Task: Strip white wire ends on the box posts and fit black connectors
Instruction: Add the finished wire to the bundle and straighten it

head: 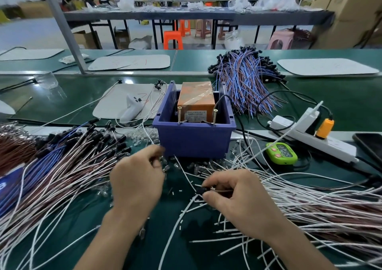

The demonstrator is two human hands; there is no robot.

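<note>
My right hand (pixel 240 203) pinches a small black connector (pixel 200 190) on a thin brown-white wire, low on the green mat in front of the blue box (pixel 194 139). My left hand (pixel 137 178) is curled just left of the box, with its fingertips pinching a small item I cannot make out. Two brass screw posts (pixel 179 114) stand up inside the box beside an orange taped block (pixel 196 98). Loose white wires (pixel 310 203) fan out on the right. Small clear parts (pixel 194 167) and cut white sleeve bits lie between my hands.
Finished wires with black connectors (pixel 68 152) are piled at the left, and a blue-brown bundle (pixel 246 79) lies behind the box. A green timer (pixel 281 153), a white power strip (pixel 322 143), a phone (pixel 370 145) and a white handheld tool (pixel 130 109) sit around.
</note>
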